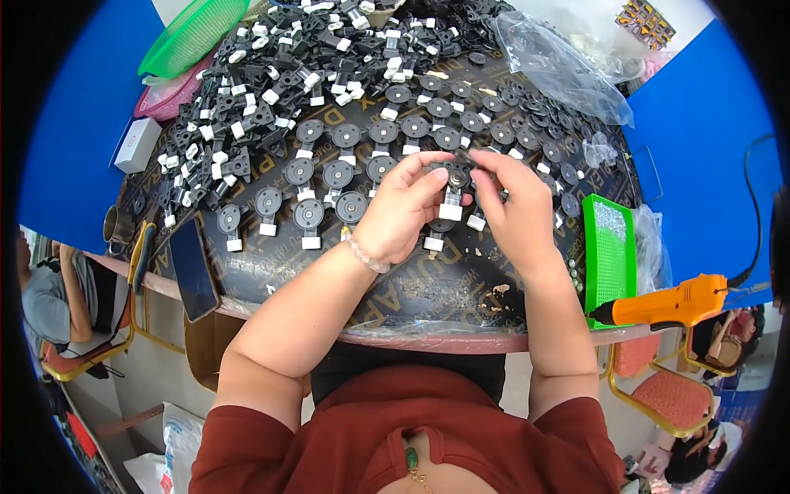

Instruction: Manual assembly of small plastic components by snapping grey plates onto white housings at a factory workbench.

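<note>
My left hand (401, 210) pinches a small black plastic part with a white block end (452, 198) between thumb and fingers. A round metal piece shows in its dark upper end. My right hand (520, 206) is closed at that upper end, thumb and forefinger bent together; a dark piece at its fingertips is mostly hidden. Left of and beyond my hands, several like parts with black discs on top (337, 174) lie in rough rows on the dark table (403, 288). Loose black discs (539, 115) are scattered to the far right of my hands.
A large heap of black-and-white parts (271, 90) covers the far left. At right are a green tray (630, 272), an orange electric screwdriver (671, 303) and a clear plastic bag (568, 66). A phone (195, 272) and yellow-handled tool (141, 253) lie near the left edge.
</note>
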The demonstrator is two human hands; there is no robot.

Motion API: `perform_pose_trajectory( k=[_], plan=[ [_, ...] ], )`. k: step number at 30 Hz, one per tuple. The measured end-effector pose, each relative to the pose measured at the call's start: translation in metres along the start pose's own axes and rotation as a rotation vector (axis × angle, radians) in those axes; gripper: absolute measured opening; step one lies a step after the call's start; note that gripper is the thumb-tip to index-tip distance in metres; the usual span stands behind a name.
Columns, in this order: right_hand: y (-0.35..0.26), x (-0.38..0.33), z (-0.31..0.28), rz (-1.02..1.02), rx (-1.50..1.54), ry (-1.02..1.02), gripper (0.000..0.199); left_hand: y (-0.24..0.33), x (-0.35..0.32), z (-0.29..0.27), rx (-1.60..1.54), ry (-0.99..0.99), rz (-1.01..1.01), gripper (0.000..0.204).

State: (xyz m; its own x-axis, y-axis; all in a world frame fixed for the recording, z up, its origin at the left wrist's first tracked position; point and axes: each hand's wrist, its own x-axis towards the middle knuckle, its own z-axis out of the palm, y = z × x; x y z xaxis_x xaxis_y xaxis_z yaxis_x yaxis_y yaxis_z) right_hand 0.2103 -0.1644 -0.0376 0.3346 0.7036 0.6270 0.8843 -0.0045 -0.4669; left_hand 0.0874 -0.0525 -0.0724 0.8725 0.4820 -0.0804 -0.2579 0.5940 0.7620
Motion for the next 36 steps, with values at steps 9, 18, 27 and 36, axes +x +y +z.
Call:
perform_pose_trajectory(
  k=[9, 18, 27, 36],
  plan=[
    [0.007, -0.006, -0.011, 0.018, 0.119, -0.138, 0.027, -0.001, -0.001, -0.003, -0.010, -0.040, -0.054, 0.027],
    [-0.002, -0.008, -0.011, 0.046, 0.037, -0.143, 0.047, -0.004, -0.001, -0.004, 0.063, -0.026, 0.014, 0.024],
    [-0.007, -0.004, -0.016, 0.056, 0.174, -0.174, 0.047, -0.005, -0.002, -0.006, 0.026, -0.134, 0.047, 0.028],
    [-0.021, -0.010, -0.023, -0.042, 0.203, -0.235, 0.051, 0.025, -0.035, 0.006, 0.270, -0.034, 0.043, 0.024]
  ],
)
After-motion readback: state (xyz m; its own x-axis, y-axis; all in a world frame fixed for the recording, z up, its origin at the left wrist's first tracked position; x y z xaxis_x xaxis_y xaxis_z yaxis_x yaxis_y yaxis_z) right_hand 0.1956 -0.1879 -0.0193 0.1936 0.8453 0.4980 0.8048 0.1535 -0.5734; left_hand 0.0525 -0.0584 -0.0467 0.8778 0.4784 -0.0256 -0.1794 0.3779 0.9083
